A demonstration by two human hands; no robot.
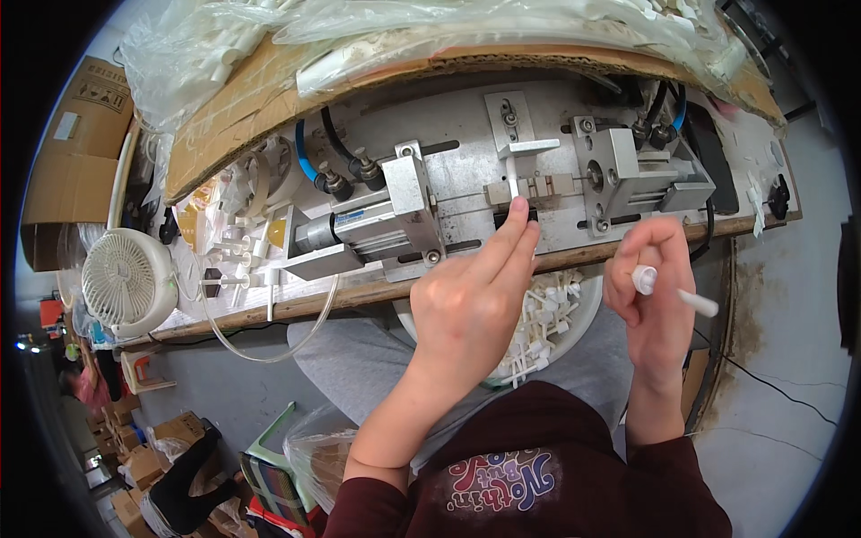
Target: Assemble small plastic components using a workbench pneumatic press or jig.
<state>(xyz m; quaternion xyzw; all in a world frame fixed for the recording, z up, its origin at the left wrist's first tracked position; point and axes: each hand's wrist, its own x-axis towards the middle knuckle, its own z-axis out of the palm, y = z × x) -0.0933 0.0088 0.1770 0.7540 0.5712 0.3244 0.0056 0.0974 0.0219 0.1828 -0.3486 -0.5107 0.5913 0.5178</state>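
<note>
- L hand (471, 309): index + middle fingers are extending straight, close together, tips resting at or right by the near end of a white stem (513, 170); thumb's hiding, so can't tell if it's pinching or just pressing.
- R hand (659, 296): fingers are curling loosely in, holding a white plastic pc (643, 279) w/ a round end showing; a white rod (698, 303) is sticking out the other side, can't tell if same pc.
- White stem is sitting at the middle of the metal jig, just beside the small metal block (556, 186), betw. the L clamp unit (413, 202) & R clamp unit (619, 170).
- Progress, judging by layout: work's prob. running mid-batch; stem's looking placed or nearly so, R-hand pc isn't in the jig yet.
- Lots of white parts (547, 318) are piling in the tub below bench edge; can't tell if finished or waiting.
- More loose white pcs (235, 260) are lying on the bench, L side, near the fan (130, 280).
- Qty left: can't tell.
</note>
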